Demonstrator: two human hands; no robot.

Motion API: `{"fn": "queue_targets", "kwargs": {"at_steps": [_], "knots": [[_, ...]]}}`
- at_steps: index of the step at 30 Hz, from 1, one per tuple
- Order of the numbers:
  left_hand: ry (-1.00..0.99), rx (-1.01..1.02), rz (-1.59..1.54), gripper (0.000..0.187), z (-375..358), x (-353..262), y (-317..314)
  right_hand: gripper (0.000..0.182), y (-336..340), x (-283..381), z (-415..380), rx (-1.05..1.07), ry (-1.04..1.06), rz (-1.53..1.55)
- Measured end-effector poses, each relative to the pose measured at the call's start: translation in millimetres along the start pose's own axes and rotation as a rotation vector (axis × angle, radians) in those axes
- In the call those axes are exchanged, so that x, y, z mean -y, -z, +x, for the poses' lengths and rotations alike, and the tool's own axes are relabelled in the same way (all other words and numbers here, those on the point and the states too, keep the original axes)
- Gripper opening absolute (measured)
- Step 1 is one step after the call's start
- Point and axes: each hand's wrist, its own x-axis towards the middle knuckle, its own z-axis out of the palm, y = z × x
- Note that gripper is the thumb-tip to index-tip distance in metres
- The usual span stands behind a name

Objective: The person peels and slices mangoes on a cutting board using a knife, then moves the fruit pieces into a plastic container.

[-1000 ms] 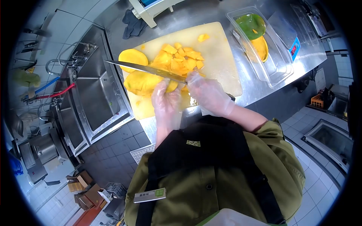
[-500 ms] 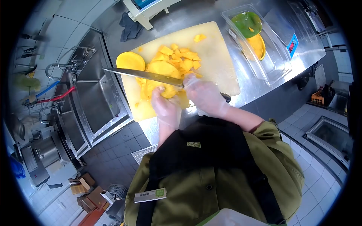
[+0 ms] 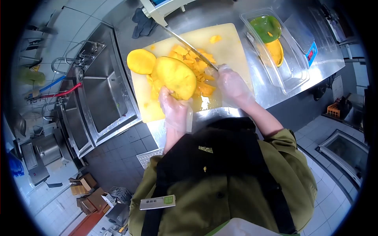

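Observation:
Gloved in clear plastic, my left hand (image 3: 173,111) grips a large peeled mango piece (image 3: 176,76) at its near end, holding it tilted up over the cutting board (image 3: 233,47). My right hand (image 3: 235,86), also gloved, is closed around the handle of a long knife (image 3: 185,42). The blade points up and left, above the mango cubes (image 3: 189,55) and apart from the held mango. A smooth mango slab (image 3: 141,61) lies at the board's left edge. Part of the cut mango is hidden behind the held piece.
Right of the board is a clear plastic container (image 3: 290,83) with a green mango peel (image 3: 264,28) and a yellow mango peel (image 3: 275,52). To the left is a steel sink (image 3: 104,98). A dark cloth (image 3: 142,24) lies beside a white stand (image 3: 157,13).
The mango piece has been lifted and tilted up by my left hand. My right hand has moved right, and the knife has swung from lying across the mango to pointing up and left.

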Motion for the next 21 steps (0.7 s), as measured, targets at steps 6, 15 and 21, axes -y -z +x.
{"fn": "queue_targets", "kwargs": {"at_steps": [6,15,21], "knots": [[-0.011,-0.079,0.017,0.033,-5.0,17.8,-10.2,0.021,25.9,32.8,-10.2,0.047,-0.059,0.150],[0.880,-0.097,-1.522,0.035,22.3,-31.1,-9.1,0.015,30.1,51.1,-12.0,0.025,0.201,0.194],[0.502,0.052,-0.721,0.033,-0.1,15.0,-19.3,0.014,29.4,51.7,-8.8,-0.064,0.286,0.140]]}}
